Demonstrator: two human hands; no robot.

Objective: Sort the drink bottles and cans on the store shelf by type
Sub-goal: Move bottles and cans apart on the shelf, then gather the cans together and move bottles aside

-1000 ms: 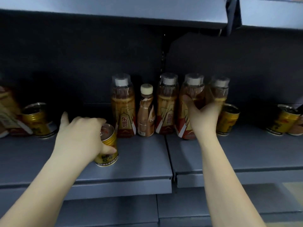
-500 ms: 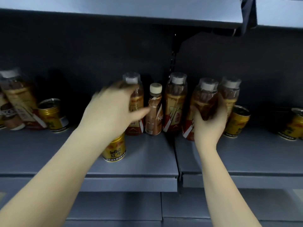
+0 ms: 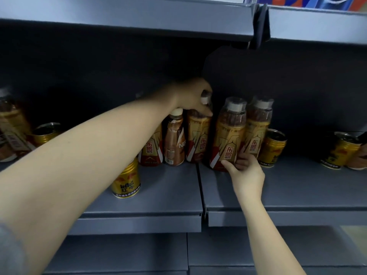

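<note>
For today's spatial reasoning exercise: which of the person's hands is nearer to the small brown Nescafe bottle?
Left. The left hand grips the tall bottle right beside the Nescafe bottle; the right hand is further right, past two tall bottles.

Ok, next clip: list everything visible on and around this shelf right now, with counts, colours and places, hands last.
Tall energy-drink bottles: four in the centre row, gold and red labels, clear caps; at least one more at far left, blurred.
Small brown bottle: one, cream cap, standing second from left in the centre row.
Red Bull can: one, gold, upright at the front under the left forearm.
Other gold cans: one right of the row, one at left, at least one at far right.
Shelf: grey metal boards; another shelf above.
Left hand: gripping the top of the third bottle.
Right hand: holding the base of the fourth bottle.
</note>
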